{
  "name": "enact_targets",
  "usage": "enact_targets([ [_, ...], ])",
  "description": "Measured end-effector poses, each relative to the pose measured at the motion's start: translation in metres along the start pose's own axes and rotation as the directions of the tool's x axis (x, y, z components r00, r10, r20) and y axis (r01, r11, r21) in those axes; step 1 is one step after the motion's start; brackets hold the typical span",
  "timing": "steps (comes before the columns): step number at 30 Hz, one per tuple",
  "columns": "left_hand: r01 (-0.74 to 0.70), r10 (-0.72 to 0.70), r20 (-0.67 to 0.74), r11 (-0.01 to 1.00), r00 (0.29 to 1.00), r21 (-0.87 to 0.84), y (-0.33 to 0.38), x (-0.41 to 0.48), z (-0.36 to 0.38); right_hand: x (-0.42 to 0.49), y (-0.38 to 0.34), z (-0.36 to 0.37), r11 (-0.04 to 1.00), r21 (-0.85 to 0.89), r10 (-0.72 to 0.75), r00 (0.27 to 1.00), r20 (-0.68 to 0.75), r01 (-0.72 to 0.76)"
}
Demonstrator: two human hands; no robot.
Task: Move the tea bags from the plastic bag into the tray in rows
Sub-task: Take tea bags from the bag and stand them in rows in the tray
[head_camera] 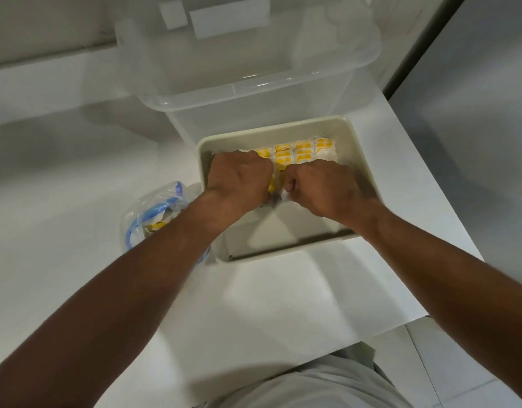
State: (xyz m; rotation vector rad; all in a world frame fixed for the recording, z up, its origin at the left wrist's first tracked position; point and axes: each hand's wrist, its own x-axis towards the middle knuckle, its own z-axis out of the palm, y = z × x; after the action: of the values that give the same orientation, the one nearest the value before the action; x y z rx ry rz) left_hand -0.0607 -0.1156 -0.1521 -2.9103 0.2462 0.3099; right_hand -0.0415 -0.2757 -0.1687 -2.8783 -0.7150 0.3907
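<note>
Both hands are down inside the cream rectangular plastic tray on the white counter. The white tea bags with yellow tags stand packed in rows against the tray's far wall; any tag print is too blurred to read. The left hand has its fingers curled down over the bags, grip hidden, so I cannot tell what it holds. The right hand is curled too, thumb pinching a white tea bag edge. The crumpled clear plastic bag with blue print lies just left of the tray, more bags inside, lettering unreadable. A large clear plastic storage box sits behind the tray.
</note>
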Motion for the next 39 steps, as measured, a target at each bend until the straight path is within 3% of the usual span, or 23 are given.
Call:
enact_targets([
  [5, -0.057, 0.052, -0.066, 0.996, 0.996, -0.074, -0.004, -0.004, -0.001, -0.001, -0.01, -0.007, 0.992, 0.088, 0.084, 0.996, 0.033, -0.087],
  [11, -0.105, 0.019, -0.222, 0.917, 0.975, -0.384, -0.043, -0.041, -0.012, -0.027, -0.036, -0.025, 0.991, 0.056, 0.132, 0.976, -0.173, -0.124],
  [15, -0.104, -0.067, -0.284, 0.83, 0.957, -0.548, -0.088, -0.075, -0.011, -0.047, -0.065, -0.036, 0.941, 0.319, 0.183, 0.966, -0.182, -0.118],
  [19, -0.065, -0.077, -0.21, 0.8, 0.975, -0.597, -0.125, -0.103, 0.005, -0.063, -0.098, -0.034, 0.893, 0.44, 0.189, 0.965, -0.183, -0.092],
  [25, -0.014, -0.04, -0.088, 0.84, 0.995, -0.543, -0.15, -0.129, 0.039, -0.075, -0.144, -0.021, 0.889, 0.457, 0.105, 0.975, -0.197, -0.003],
  [28, -0.033, -0.006, -0.081, 0.885, 0.997, -0.465, -0.151, -0.131, 0.05, -0.069, -0.163, -0.012, 0.928, 0.372, 0.074, 0.98, -0.183, -0.001],
  [33, -0.059, 0.005, -0.133, 0.915, 0.991, -0.4, -0.153, -0.136, 0.056, -0.049, -0.188, -0.002, 0.997, 0.071, -0.029, 0.996, -0.083, 0.035],
  [39, -0.013, -0.024, -0.11, 0.946, 0.994, -0.324, -0.167, -0.141, 0.062, -0.027, -0.194, 0.001, 0.981, -0.192, -0.057, 0.993, -0.106, 0.036],
])
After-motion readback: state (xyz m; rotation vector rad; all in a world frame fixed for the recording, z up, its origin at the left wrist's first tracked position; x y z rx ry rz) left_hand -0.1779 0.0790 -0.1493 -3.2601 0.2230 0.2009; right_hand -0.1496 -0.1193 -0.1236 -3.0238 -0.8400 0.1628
